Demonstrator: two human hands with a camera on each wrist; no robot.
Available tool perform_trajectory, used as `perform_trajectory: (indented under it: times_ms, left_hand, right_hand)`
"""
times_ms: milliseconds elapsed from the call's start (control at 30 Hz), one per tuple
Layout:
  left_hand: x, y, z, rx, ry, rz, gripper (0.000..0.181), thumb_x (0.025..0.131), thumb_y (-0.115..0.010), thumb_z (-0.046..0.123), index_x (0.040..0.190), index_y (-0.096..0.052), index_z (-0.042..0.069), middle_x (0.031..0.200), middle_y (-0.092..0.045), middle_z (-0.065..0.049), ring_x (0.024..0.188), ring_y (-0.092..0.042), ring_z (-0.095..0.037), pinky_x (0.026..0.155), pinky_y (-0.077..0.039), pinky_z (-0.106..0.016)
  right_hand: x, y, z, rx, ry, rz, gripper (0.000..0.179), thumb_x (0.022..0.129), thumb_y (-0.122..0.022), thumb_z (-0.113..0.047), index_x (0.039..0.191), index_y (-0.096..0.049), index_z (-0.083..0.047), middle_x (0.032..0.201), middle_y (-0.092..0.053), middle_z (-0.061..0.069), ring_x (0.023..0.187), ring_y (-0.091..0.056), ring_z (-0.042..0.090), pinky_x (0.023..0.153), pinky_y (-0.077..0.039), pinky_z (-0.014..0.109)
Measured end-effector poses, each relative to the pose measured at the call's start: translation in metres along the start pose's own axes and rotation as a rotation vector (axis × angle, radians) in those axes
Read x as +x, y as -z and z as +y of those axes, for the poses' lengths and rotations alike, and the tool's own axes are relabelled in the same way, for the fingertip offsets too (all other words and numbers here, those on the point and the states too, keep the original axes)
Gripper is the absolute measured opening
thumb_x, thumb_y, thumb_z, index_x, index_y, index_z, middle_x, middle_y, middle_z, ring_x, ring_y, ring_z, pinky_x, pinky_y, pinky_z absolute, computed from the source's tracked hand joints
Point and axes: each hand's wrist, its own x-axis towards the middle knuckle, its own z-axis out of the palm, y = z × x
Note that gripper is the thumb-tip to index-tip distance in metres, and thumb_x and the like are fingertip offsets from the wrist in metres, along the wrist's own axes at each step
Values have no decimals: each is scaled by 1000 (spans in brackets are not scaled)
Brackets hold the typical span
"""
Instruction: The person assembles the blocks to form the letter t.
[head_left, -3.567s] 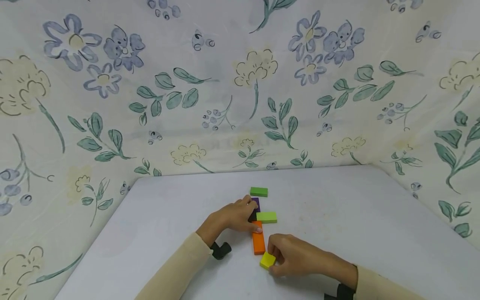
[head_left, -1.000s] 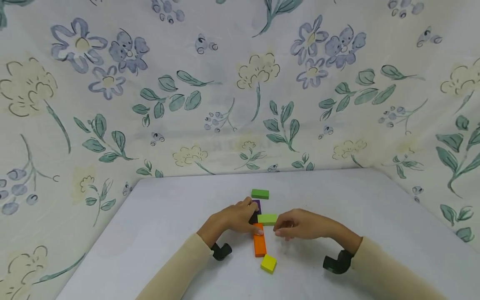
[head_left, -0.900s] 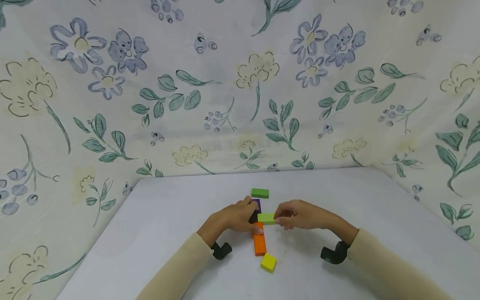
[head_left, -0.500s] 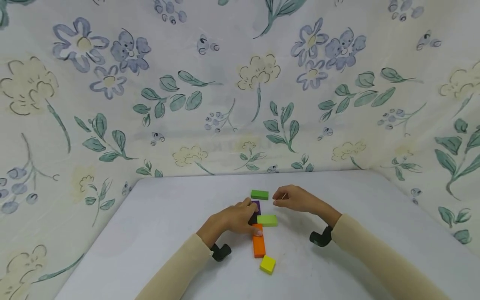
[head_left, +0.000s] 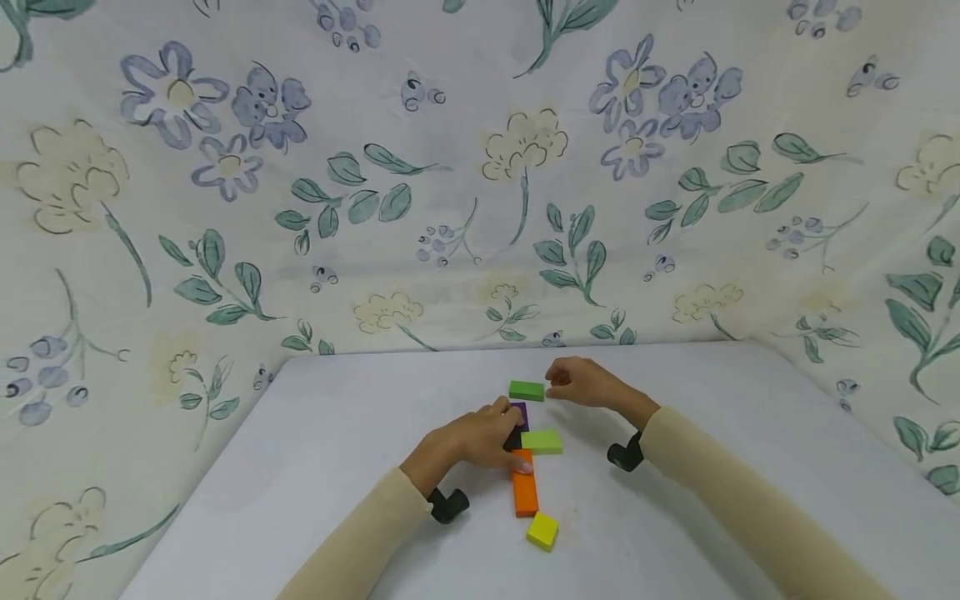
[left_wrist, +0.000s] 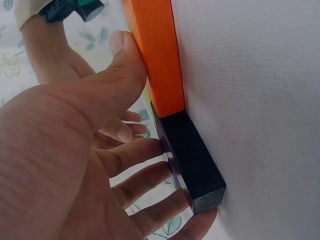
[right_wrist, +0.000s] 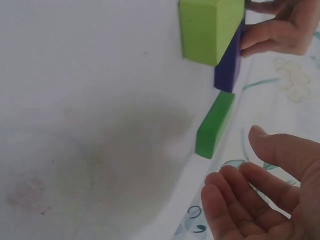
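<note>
My left hand (head_left: 476,440) rests on a row of wooden blocks. Its thumb lies on the orange block (head_left: 526,496), and its fingers touch the black block (left_wrist: 192,155), seen closely in the left wrist view. Beyond these, a purple block (head_left: 522,414) continues the row, partly covered by the fingertips. A lime-green block (head_left: 544,442) sits crosswise at the right of the row. My right hand (head_left: 588,385) hovers with loosely bent fingers just right of the far green block (head_left: 527,391). In the right wrist view a gap separates thumb and fingers from the green block (right_wrist: 216,125).
A yellow block (head_left: 542,531) lies turned at an angle at the near end of the orange block. Everything sits on a white table (head_left: 360,392), with a flower-patterned cloth (head_left: 450,317) behind it and at its sides.
The right hand has let go of the yellow block, moved away past the lime-green block, and reached the right side of the far green block. The left hand has stayed on the row.
</note>
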Motion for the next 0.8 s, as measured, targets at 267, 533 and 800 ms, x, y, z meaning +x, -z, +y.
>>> perform_trajectory:
  times_ms: [267,533,800]
  left_hand:
    - [1,0,1,1,0,4,77,82,-71,62,138,-52,13,146,-44,-12,122,-52,-23,108,-48,-46]
    - [4,-3,2,-1,3,-10,79,82,-71,63,140,-51,14,148,-43,-12,125,-51,-23,109,-47,-45]
    - [8,-4,-2,14,1,0,82,82,-70,64,142,-49,12,147,-43,-11,123,-51,-22,108,-48,-44]
  right_hand:
    - [14,-6,-2,-18,4,-22,34,91,-74,-17,119,-63,0,113,-68,14,103,-67,26,93,-57,39]
    - [28,-13,5,-44,-63,-85,40,90,-76,-24,121,-64,-3,120,-68,12,108,-65,24,94,-56,38]
    - [36,-14,-1,-62,-28,-115,42,89,-77,-26,123,-65,-4,119,-68,10,107,-64,23,95,-55,37]
